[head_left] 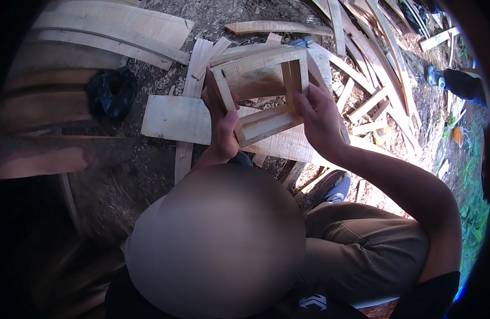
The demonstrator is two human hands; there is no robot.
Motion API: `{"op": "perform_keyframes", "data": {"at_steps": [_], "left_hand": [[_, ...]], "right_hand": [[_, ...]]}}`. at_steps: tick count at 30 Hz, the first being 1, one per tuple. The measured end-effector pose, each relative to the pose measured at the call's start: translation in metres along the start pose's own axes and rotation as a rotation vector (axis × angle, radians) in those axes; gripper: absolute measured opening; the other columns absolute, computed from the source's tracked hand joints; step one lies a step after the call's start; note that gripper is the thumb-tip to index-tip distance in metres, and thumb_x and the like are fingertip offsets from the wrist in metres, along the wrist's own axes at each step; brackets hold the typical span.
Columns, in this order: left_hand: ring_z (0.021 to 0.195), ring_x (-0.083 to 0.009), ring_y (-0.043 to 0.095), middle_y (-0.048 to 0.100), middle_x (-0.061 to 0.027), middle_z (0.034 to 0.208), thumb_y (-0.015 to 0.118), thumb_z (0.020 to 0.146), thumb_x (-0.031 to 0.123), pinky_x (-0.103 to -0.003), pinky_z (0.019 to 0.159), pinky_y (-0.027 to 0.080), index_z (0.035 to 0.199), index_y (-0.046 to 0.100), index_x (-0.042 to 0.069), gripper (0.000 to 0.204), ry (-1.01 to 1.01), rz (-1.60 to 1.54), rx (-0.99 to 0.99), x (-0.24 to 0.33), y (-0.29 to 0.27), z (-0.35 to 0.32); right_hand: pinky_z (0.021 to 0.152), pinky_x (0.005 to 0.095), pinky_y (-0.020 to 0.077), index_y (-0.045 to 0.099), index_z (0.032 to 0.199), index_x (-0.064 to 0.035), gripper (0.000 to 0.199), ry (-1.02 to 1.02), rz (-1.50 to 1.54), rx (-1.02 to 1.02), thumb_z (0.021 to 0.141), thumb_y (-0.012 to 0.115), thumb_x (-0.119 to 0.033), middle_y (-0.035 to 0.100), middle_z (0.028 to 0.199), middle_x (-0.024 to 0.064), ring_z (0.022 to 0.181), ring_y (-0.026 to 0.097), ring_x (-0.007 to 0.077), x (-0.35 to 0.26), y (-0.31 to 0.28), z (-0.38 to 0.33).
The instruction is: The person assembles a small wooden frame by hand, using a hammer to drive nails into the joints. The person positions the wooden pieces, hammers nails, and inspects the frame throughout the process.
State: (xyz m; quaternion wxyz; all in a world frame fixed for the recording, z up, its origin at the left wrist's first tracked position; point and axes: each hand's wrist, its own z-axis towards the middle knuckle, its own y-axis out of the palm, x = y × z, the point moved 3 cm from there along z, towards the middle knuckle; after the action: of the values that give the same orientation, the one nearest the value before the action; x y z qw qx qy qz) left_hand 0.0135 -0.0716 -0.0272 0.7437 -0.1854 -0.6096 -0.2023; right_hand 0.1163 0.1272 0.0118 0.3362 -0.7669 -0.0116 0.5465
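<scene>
A small open wooden box frame, made of pale boards, is raised in front of me and tilted. My left hand is closed round its left side, with the thumb on the near-left edge. On the opposite side, my right hand grips the right edge, its thumb on the face of the frame and its fingers partly hidden behind. Through the opening, the inner wall boards show. Beneath the frame lies a wide pale plank, crossing a narrower upright strip.
Long boards are stacked at the far left, near a crumpled black plastic bag. Many loose slats and wood shavings cover the ground at the right. Another person's trousered leg and shoe appear at the right edge.
</scene>
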Motion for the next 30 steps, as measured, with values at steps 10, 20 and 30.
{"op": "perform_keyframes", "data": {"at_steps": [10,20,30], "left_hand": [[0.102,-0.0208,0.046,0.042,-0.0122,0.128,0.047,0.090,0.028,-0.038,0.096,0.040,0.161,0.013,0.003,0.083,-0.002,0.077,0.011,0.000,0.000,-0.002],[0.122,-0.0286,0.037,0.020,-0.0196,0.148,0.052,0.077,0.017,-0.044,0.108,0.035,0.163,-0.007,0.003,0.105,0.006,0.045,-0.010,0.002,0.004,-0.010],[0.139,-0.0379,0.024,0.015,-0.0269,0.151,0.051,0.084,0.024,-0.053,0.117,0.021,0.161,-0.004,-0.004,0.099,0.042,0.136,-0.013,-0.011,0.002,-0.021]], "right_hand": [[0.077,0.0461,0.0441,0.060,0.095,-0.0004,0.029,0.007,0.014,0.005,0.102,0.059,-0.028,0.054,0.090,0.0169,0.085,0.056,0.0353,0.000,0.001,0.003],[0.078,0.0439,0.0436,0.062,0.099,-0.0009,0.026,0.045,0.019,0.011,0.102,0.058,-0.027,0.053,0.092,0.0157,0.085,0.055,0.0317,-0.002,0.000,-0.007],[0.079,0.0420,0.0442,0.062,0.099,-0.0010,0.023,0.052,0.064,0.002,0.101,0.057,-0.023,0.050,0.092,0.0141,0.087,0.055,0.0294,0.003,0.000,-0.008]]}}
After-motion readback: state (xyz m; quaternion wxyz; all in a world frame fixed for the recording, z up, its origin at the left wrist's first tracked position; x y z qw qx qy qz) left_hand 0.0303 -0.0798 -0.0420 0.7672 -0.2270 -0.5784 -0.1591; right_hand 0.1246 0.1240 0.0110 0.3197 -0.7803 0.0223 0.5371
